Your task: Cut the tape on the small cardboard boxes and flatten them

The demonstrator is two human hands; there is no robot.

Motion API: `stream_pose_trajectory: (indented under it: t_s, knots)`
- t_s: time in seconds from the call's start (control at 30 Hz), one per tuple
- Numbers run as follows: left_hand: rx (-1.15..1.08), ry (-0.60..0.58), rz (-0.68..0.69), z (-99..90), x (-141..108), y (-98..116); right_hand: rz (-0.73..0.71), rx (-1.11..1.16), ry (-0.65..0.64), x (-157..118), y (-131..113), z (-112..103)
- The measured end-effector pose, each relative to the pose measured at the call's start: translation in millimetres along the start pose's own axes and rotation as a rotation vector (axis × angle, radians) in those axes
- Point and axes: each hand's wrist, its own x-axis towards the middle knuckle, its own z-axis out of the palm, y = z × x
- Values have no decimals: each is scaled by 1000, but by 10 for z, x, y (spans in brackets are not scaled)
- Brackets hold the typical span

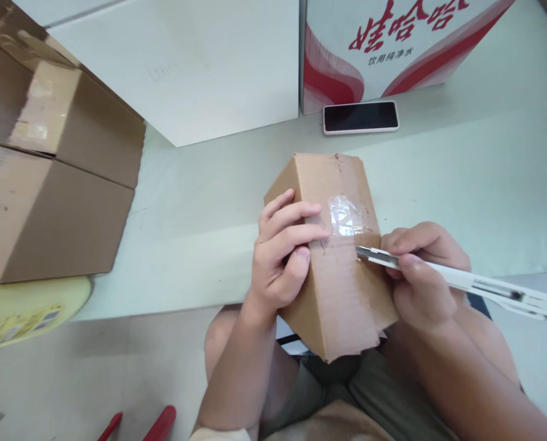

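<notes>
A small brown cardboard box (340,288) with clear tape along its top face is tilted over the table's front edge, above my lap. My left hand (285,251) grips its left side, thumb bent and fingers reaching onto the taped face. My right hand (422,269) is closed around a white utility knife (466,280), pinched between thumb and fingers near the blade end. The knife's metal blade is out, and its tip touches the taped face near the middle. A shiny patch of tape lies just beyond the tip.
Brown cartons (71,214) stand at the left, beside a yellow package (34,312). A large white box (185,67) and a red-and-white printed carton (374,55) line the back. A phone (361,117) lies on the pale table (185,233). Red handles (160,422) show below.
</notes>
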Motion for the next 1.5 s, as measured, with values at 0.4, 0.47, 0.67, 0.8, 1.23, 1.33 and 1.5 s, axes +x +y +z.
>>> stream_pose_trajectory:
  t_s: [0.4,0.47,0.67,0.8,1.23,1.33,1.5]
  knots:
    - [-62,-1,-14,-13,17,18,6,7,-11,-12,7,-13]
    - [-94,11,-3,-10,22,15,2,9,-8,-13,12,-14]
    - [-125,13,24,-5,32,-5,-10,21,-15,3,10,-7]
    - [-92,15,20,-6,29,-2,-13,26,-14,7,5,-6]
    - [-110,13,14,-8,29,5,-16,22,-9,10,3,5]
    - [-105,14,11,-6,28,5,-18,23,-12,5,9,3]
    - [-77,12,12,-6,25,2,-11,27,-16,1,9,1]
